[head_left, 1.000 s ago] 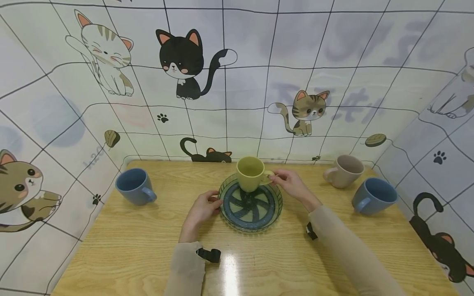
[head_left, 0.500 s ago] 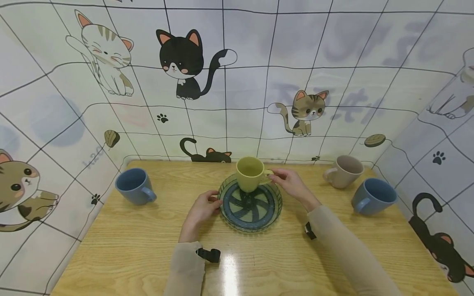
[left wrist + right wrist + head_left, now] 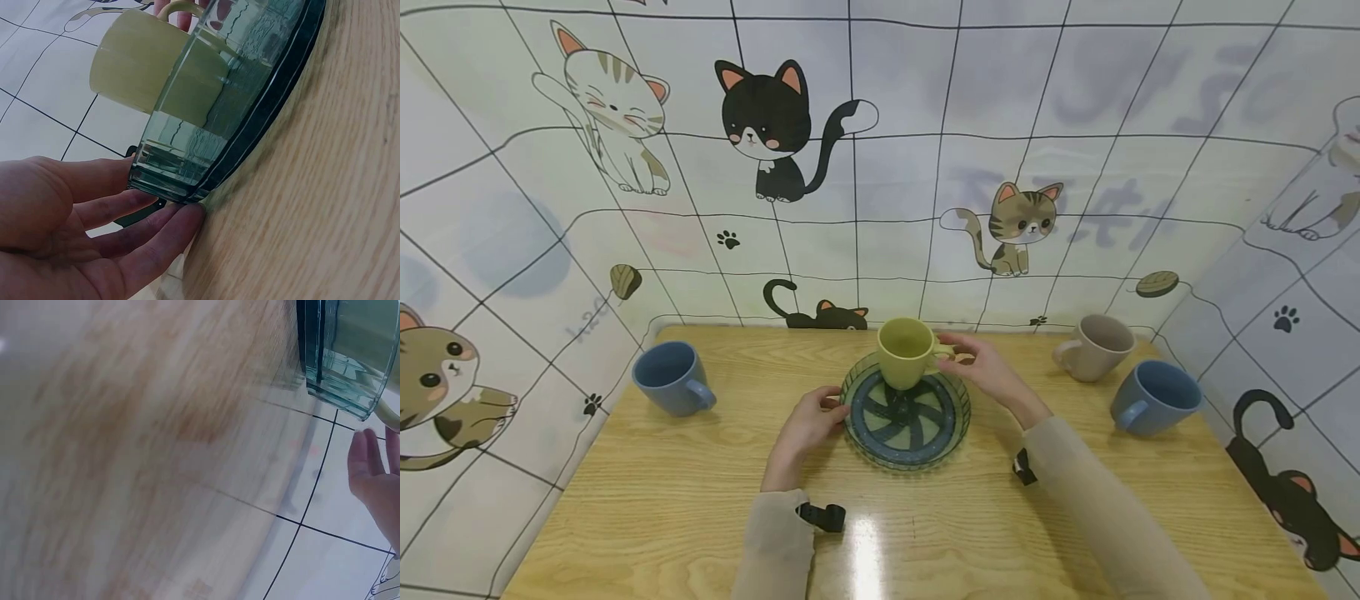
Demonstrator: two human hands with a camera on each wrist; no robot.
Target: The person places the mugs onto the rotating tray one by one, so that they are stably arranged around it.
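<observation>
A yellow mug [image 3: 901,354] stands upright on the back part of a round glass dish [image 3: 904,455], whose blue-green bottom has a pinwheel pattern. The left hand [image 3: 807,425] holds the dish's left side; in the left wrist view its thumb and fingertips meet the glass wall [image 3: 178,150] and lower edge. Over by the mug's handle [image 3: 943,354], the right hand [image 3: 988,371] has its fingers parted, index above and thumb below the handle. The right wrist view shows these fingers [image 3: 373,456] extended, close to the handle, the fingertips partly cut off.
One blue mug [image 3: 676,379] stands at the table's left. On the right are a beige mug [image 3: 1097,348] and another blue mug [image 3: 1157,398]. The wooden table [image 3: 677,508] meets a cat-patterned backdrop [image 3: 895,208] close behind the dish.
The right fingers have loosened from their pinch on the yellow mug's handle and spread apart. The mug, the dish and the left hand have stayed in place.
</observation>
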